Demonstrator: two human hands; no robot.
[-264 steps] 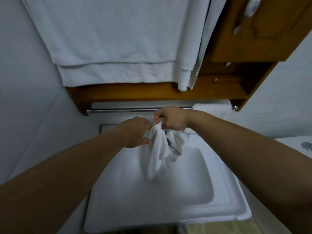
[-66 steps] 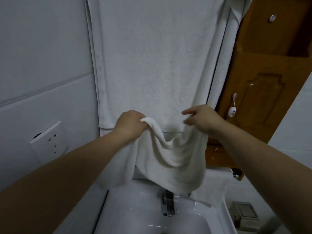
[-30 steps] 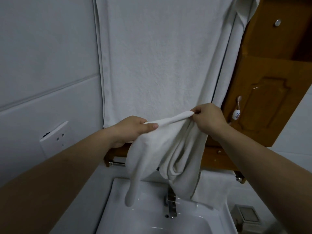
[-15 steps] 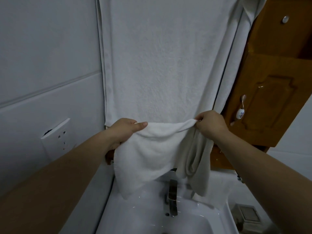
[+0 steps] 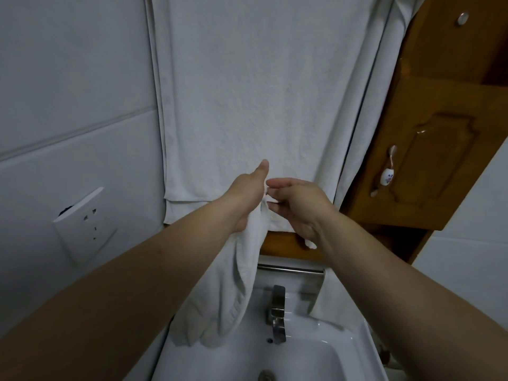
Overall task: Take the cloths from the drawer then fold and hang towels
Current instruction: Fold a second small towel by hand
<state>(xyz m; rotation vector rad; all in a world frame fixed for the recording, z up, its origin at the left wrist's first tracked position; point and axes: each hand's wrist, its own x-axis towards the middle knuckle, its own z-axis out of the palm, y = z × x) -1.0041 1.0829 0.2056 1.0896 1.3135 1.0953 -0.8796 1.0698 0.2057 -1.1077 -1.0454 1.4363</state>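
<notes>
White cloth [image 5: 242, 284]: left hand [image 5: 247, 199] grips, right hand [image 5: 298, 206] pinches a corner.
Risk: I fumble, it drops in sink [image 5: 330, 356].

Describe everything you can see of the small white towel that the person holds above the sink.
The small white towel looks like soft terry cloth, with a ribbed band near its lower hem. It hangs bunched in long vertical folds from the left hand, which grips its top, while the right hand pinches the upper edge beside it. Its lower end dangles by the left rim of the sink, left of the faucet. Whether it touches the rim cannot be told.
</notes>
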